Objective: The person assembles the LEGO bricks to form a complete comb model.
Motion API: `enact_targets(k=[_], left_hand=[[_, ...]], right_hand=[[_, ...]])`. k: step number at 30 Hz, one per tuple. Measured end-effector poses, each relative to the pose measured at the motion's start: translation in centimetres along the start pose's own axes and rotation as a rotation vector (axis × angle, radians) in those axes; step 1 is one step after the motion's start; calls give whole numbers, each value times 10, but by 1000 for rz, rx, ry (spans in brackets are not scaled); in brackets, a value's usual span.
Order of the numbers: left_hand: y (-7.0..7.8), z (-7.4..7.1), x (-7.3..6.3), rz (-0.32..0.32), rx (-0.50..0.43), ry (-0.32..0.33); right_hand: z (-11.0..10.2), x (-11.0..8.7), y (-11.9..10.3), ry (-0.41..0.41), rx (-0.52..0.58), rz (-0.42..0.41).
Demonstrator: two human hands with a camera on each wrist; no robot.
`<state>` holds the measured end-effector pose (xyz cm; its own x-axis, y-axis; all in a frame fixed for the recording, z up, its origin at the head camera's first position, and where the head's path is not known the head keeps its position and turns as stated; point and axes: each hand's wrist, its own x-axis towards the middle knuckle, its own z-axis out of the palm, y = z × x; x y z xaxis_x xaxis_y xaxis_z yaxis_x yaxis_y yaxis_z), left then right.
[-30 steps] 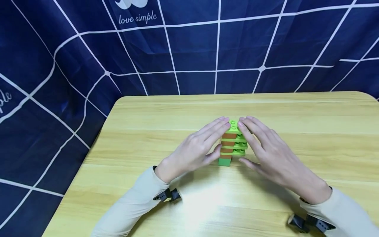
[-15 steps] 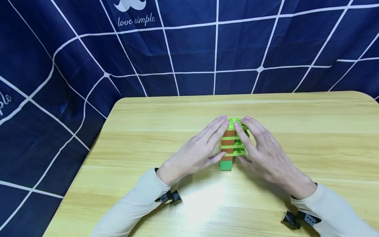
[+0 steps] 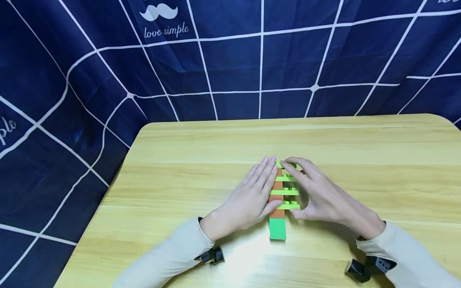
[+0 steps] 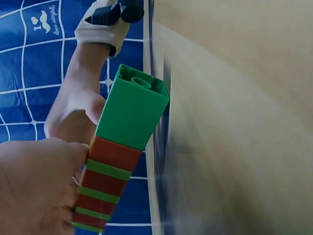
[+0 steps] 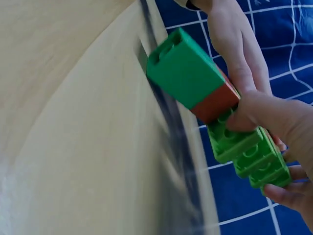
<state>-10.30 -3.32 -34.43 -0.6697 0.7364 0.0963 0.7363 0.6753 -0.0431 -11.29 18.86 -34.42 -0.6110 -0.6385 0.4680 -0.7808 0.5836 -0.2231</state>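
A tower of toy building bricks (image 3: 277, 214) is between my two hands. Its end piece is a dark green brick (image 4: 131, 110), followed by orange-red bricks alternating with light green plates (image 5: 252, 152) that jut out to the right. The tower leans back, and the hollow underside of the green brick shows in both wrist views. My left hand (image 3: 248, 200) holds the tower's left side, fingers stretched along it and thumb on the front. My right hand (image 3: 320, 196) grips the jutting plates, with thumb near the lowest one and fingers at the top. The right fingers partly cover the top plate.
A light wooden table (image 3: 173, 176) lies under the hands. Behind it and to its left hangs a dark blue cloth (image 3: 230, 72) with white grid lines. Small black cameras (image 3: 356, 270) sit at both wrists.
The tower has tipped backward, so more of its front and the green brick shows. My right hand has closed in from beside the tower onto the plates, and the left thumb now lies across the front.
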Motion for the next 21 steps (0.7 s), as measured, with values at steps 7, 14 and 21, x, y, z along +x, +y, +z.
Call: enact_targets(k=[7, 14, 21], left_hand=[[5, 6, -2, -34, -42, -107], [3, 8, 1, -19, -82, -174], [-5, 10, 4, -48, -102, -281]], right_hand=[[8, -4, 6, -87, 66, 60], [12, -8, 9, -142, 98, 110], [19, -8, 11, -158, 111, 112]])
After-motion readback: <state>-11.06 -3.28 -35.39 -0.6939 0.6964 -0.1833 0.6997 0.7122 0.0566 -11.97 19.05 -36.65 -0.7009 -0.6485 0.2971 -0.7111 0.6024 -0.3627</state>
